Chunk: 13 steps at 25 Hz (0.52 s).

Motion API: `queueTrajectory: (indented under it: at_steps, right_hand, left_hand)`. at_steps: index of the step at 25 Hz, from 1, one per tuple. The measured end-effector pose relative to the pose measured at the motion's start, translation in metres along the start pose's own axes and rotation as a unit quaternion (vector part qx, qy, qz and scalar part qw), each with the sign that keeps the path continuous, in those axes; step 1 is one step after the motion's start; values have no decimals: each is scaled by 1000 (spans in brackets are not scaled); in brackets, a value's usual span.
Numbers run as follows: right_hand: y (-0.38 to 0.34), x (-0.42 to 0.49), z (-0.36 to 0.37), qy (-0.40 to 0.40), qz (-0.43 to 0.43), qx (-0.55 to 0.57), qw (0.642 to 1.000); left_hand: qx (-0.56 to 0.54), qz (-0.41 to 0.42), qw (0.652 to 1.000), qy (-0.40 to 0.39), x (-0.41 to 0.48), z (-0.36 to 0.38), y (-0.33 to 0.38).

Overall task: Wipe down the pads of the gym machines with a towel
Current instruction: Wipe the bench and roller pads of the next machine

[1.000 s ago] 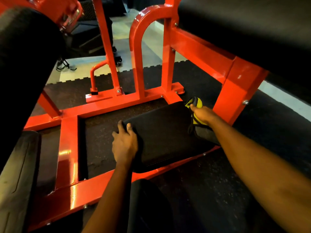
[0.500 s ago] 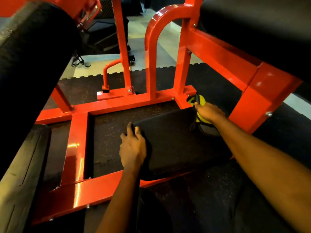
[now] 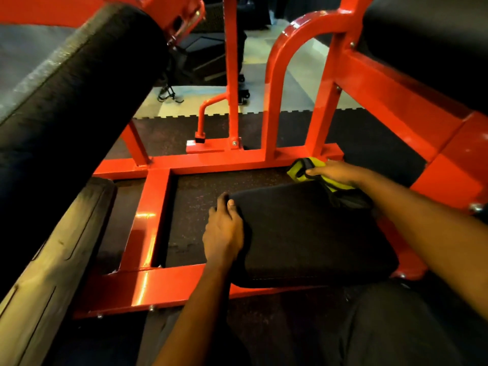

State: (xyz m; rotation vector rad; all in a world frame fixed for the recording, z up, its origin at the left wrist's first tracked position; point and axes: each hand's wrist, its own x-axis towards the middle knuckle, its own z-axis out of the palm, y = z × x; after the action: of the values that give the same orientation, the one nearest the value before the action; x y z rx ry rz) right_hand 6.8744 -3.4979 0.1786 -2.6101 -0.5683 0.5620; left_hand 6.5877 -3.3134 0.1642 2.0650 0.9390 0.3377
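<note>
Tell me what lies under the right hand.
Under the right hand lies a yellow-green and black towel, bunched at the far corner of the low black pad. Hand and wrist cover its middle; the pad beneath it is hidden.

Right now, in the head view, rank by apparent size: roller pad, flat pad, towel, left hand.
Largest first:
roller pad, though nearness inflates it
flat pad
left hand
towel, partly hidden under the right hand, so unsure
</note>
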Motion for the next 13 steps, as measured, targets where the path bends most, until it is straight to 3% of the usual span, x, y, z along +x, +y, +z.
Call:
queueTrajectory:
  at_steps: [2, 4, 6, 9, 13]
  right_hand:
    - [-14, 12, -1, -31, -7, -7, 999]
    - [-57, -4, 8, -52, -13, -105, 993]
    - [-92, -16, 24, -44, -48, -179, 982]
    - [-100, -38, 35, -22, -123, -195, 973]
    - [-91, -42, 15, -62, -69, -180, 979]
  left_hand:
    - [19, -6, 1000, 6, 0, 1, 1]
    - [37, -7, 999, 18, -2, 1, 4]
    - [57, -10, 997, 46, -6, -1, 8]
    - [69, -19, 994, 87, -19, -11, 9]
    - [75, 11, 991, 113, -39, -40, -9]
